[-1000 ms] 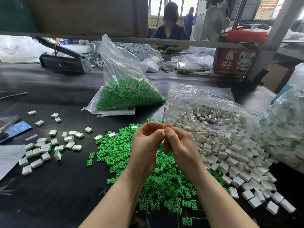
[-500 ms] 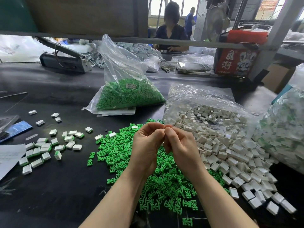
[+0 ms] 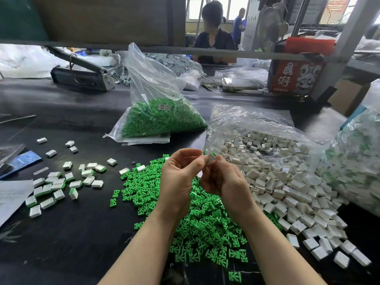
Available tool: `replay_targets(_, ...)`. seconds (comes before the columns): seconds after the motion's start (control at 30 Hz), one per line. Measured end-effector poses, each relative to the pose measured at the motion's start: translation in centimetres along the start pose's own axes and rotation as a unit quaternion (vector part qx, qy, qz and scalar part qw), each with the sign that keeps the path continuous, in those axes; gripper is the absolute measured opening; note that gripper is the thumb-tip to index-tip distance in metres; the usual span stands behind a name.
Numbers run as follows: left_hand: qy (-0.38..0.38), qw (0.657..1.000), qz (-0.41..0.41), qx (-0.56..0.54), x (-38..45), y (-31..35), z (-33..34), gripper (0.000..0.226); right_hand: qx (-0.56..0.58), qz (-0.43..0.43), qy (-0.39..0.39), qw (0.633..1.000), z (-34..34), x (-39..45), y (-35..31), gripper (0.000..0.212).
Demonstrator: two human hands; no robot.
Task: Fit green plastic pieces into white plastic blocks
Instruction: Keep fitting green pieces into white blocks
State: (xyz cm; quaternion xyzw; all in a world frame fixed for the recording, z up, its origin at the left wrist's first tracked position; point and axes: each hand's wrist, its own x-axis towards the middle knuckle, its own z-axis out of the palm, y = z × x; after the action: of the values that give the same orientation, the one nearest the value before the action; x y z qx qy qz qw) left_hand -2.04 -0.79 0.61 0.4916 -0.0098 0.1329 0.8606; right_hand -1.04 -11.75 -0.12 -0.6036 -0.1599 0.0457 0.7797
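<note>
A white block (image 3: 211, 157) with a green piece showing at its top edge is pinched between both hands, held above the table. My left hand (image 3: 178, 179) and my right hand (image 3: 224, 182) meet fingertip to fingertip around it. Under them spreads a pile of loose green pieces (image 3: 197, 219). Loose white blocks (image 3: 287, 194) spill from an open clear bag on the right. Several white blocks fitted with green pieces (image 3: 59, 184) lie scattered on the left.
A clear bag of green pieces (image 3: 162, 118) stands behind the pile. Another bag of fitted blocks (image 3: 357, 167) sits at the far right. White paper (image 3: 12, 196) lies at the left edge. A heat sealer (image 3: 82, 75) and a red box (image 3: 296, 77) stand at the back, where a person sits.
The hands have parted slightly at the fingertips, and the white block with its green piece now shows between them; before, the closed fingers hid it.
</note>
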Motion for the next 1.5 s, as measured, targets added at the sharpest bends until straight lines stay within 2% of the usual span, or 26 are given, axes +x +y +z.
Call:
replay_targets(0.27, 0.017, 0.999, -0.027, -0.023, 0.0, 0.6, -0.3, 0.015, -0.018, 0.008, 0.016, 1.0, -0.1, 0.1, 0.0, 0.052)
replay_targets(0.37, 0.114, 0.989, -0.07, -0.068, 1.2, 1.8, -1.9, 0.011, -0.073, -0.016, 0.063, 0.995, -0.7, 0.1, -0.1, 0.053)
replay_targets(0.43, 0.2, 0.97, -0.087, -0.11, 2.2, 2.9, -3.7, 0.005, -0.126, -0.024, 0.097, 0.987, -1.1, 0.2, -0.2, 0.05)
replay_targets(0.5, 0.262, 0.945, -0.097, -0.169, 2.8, 4.0, -5.7, 0.011, -0.169, -0.021, 0.121, 0.978, -1.5, 0.2, -0.2, 0.049)
replay_targets(0.6, 0.317, 0.908, -0.105, -0.252, 3.3, 5.0, -8.7, 0.019, -0.232, -0.01, 0.138, 0.963, -2.0, 0.3, -0.2, 0.05)
replay_targets(0.73, 0.36, 0.881, -0.104, -0.288, 4.0, 5.8, -11.2, 0.027, -0.307, 0.01, 0.141, 0.941, -2.7, 0.6, 0.1, 0.047)
replay_targets(0.87, 0.377, 0.866, -0.095, -0.313, 4.0, 6.1, -12.0, 0.027, -0.425, 0.013, 0.119, 0.897, -3.1, 0.4, 0.3, 0.035)
replay_targets(1.0, 0.393, 0.859, -0.041, -0.326, 3.8, 6.6, -12.3, 0.026, -0.584, -0.003, 0.093, 0.806, -2.5, 0.1, 0.1, 0.016)
replay_targets(1.07, 0.387, 0.867, -0.029, -0.313, 3.8, 6.7, -12.1, 0.024, -0.646, -0.019, 0.085, 0.758, -2.2, -0.1, 0.1, 0.017)
replay_targets(1.13, 0.365, 0.889, -0.044, -0.272, 3.7, 6.5, -11.4, 0.025, -0.696, -0.037, 0.08, 0.712, -2.0, -0.1, 0.3, 0.022)
replay_targets(1.2, 0.326, 0.922, -0.076, -0.195, 3.6, 6.2, -10.1, 0.027, -0.727, -0.035, 0.073, 0.682, -2.0, -0.1, 0.5, 0.028)
replay_targets(1.27, 0.278, 0.952, -0.1, -0.078, 3.4, 5.6, -8.6, 0.023, -0.742, -0.029, 0.07, 0.666, -2.0, 0.0, 0.7, 0.032)
replay_targets(1.33, 0.218, 0.966, -0.107, 0.085, 3.1, 4.6, -7.1, 0.017, -0.745, -0.026, 0.068, 0.663, -1.9, 0.1, 0.7, 0.033)
replay_targets(1.43, 0.143, 0.934, -0.066, 0.321, 2.3, 2.8, -5.4, 0.013, -0.739, -0.023, 0.068, 0.67, -1.8, 0.1, 0.8, 0.03)
replay_targets(1.47, 0.127, 0.909, -0.037, 0.395, 2.2, 2.2, -5.1, 0.011, -0.739, -0.022, 0.068, 0.67, -1.8, 0.1, 0.8, 0.029)
replay_targets(1.5, 0.118, 0.868, -0.012, 0.482, 2.1, 1.6, -4.8, 0.009, -0.74, -0.021, 0.068, 0.669, -1.8, 0.1, 0.8, 0.029)
